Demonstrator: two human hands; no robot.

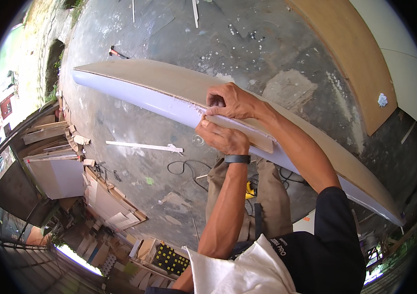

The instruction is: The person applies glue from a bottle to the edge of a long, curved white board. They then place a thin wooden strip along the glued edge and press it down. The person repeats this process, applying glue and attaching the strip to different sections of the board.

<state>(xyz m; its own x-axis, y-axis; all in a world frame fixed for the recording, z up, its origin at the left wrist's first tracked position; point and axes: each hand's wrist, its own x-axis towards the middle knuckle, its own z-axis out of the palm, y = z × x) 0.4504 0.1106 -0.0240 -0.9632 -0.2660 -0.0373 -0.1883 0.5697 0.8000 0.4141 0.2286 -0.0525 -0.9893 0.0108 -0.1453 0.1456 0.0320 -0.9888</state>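
A long panel (169,81) with a light-brown face and a glossy whitish-lilac side lies slantwise across the view. Both of my hands meet at its near edge, around the middle. With its fingers closed, my left hand (224,138), a dark band at the wrist, grips the end of a thin beige strip (260,138) lying along that edge. Just above it, my right hand (235,101) is curled, thumb and forefinger pinched at the edge; what sits between them is hidden. White crumbs (199,110) speckle the edge beside my fingertips.
A hammer (118,53) lies beyond the panel's left end. A white strip (144,146) and a dark cord (184,164) are on the concrete floor. Behind my legs shows a yellow tool (251,189). Boards (54,169) are stacked at left; a large brown sheet (350,59) lies at far right.
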